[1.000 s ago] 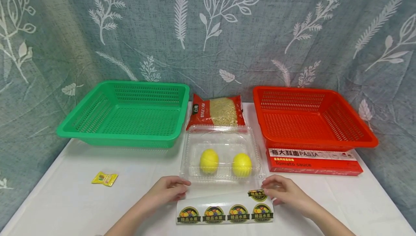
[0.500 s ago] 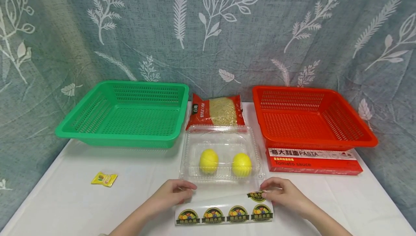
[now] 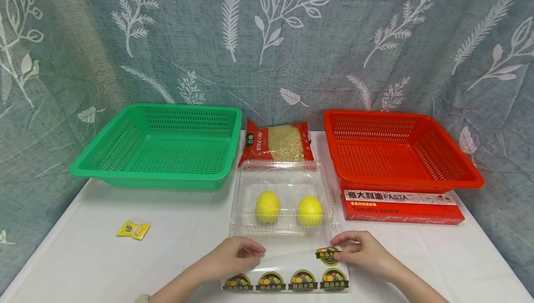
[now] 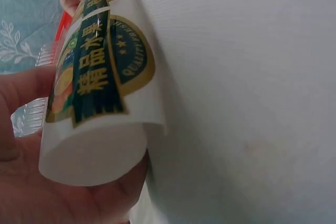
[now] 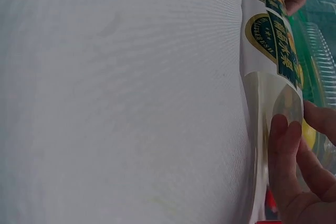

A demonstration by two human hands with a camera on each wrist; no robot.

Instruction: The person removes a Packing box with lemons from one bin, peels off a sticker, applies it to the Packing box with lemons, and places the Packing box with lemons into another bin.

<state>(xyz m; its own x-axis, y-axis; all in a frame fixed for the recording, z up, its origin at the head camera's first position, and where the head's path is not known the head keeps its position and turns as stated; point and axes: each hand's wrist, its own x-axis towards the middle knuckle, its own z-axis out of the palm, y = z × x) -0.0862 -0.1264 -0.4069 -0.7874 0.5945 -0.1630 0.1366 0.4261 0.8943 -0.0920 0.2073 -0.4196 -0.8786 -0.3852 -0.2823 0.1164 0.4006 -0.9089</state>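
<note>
In the head view a white sheet of round fruit stickers (image 3: 292, 267), black and gold with Chinese print, lies curled at the front of the table. My left hand (image 3: 234, 259) grips its left end; the left wrist view has thumb and fingers around the rolled sheet (image 4: 137, 107). At the other end my right hand (image 3: 362, 250) pinches the upper right corner beside one sticker. Fingertips (image 5: 279, 124) reach inside the curl in the right wrist view. Just behind the sheet sits a clear plastic clamshell box (image 3: 288, 178) with two yellow lemon-like fruits (image 3: 268, 206) inside.
A green basket (image 3: 150, 179) stands at back left, a red basket (image 3: 409, 183) at back right. Between them lies a bag of pasta (image 3: 279, 143). A red pasta box (image 3: 402, 209) lies before the red basket. One small yellow packet (image 3: 133, 230) rests on the left.
My left hand has moved right and nearer along the sheet's upper edge. The sheet's near edge has shifted slightly toward me, and more of the upper right sticker shows.
</note>
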